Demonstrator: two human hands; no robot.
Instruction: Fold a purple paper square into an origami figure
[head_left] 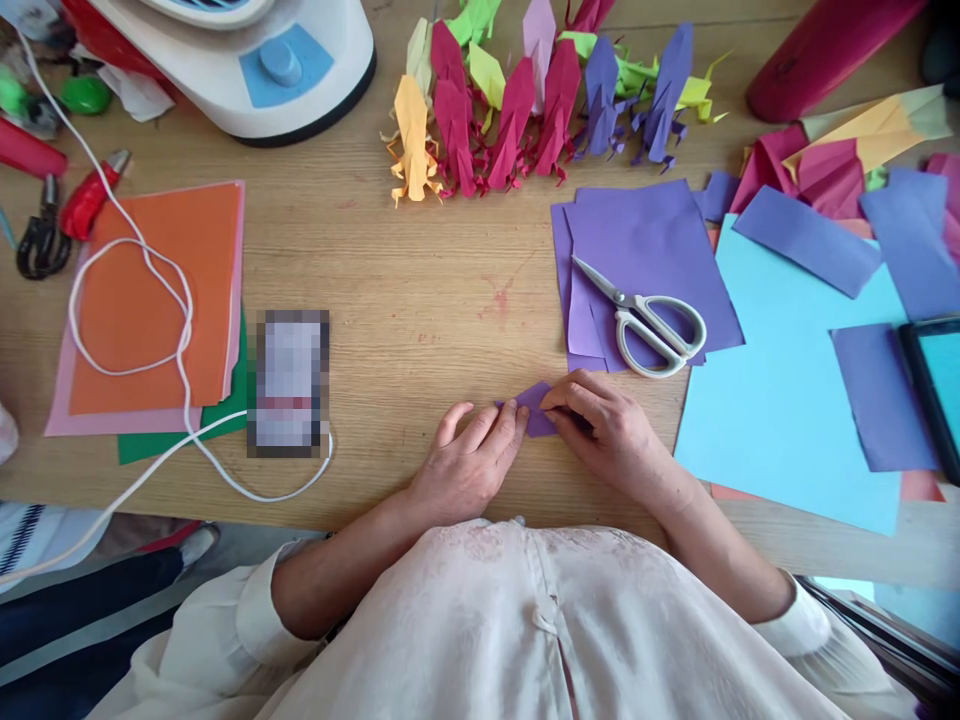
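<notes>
A small piece of folded purple paper lies on the table near its front edge, between my two hands. My left hand rests at its left end, fingers stretched out and fingertips pressing the paper to the tabletop. At the right end my right hand is closed, with thumb and forefinger pinching the paper's edge. Just beyond my right hand, white-handled scissors lie with blades together on a stack of purple paper sheets. The undersides of both hands are hidden.
Several folded paper figures stand at the back of the wooden table. On the left are orange sheets, a white cable, a blurred phone and a white appliance. Blue paper lies at right.
</notes>
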